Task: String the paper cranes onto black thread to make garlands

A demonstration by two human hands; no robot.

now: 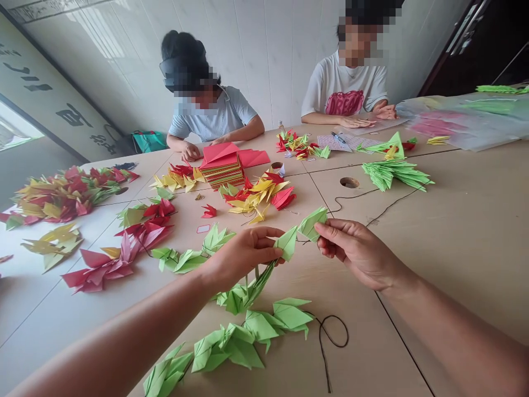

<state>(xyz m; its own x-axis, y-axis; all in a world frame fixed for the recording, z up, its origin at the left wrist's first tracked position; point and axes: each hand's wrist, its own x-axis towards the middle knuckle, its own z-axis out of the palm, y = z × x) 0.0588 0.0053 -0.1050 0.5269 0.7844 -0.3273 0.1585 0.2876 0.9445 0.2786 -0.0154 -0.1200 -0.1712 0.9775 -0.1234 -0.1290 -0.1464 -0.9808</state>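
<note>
My left hand is closed on a green folded paper crane, held above the table with its fingers pinched. Close to its right, my right hand pinches another green paper crane by its side. A dark thread shows near the two cranes and trails off to the right. Below my left hand lie more green cranes. Nearer to me a string of green cranes curves over the tabletop, a loose loop of black cord at its right end.
Red, yellow and green cranes are heaped at the left. A stack of coloured paper stands mid-table. Flat green cranes lie at right, beside a round table hole. Two people sit opposite; plastic bags lie at far right.
</note>
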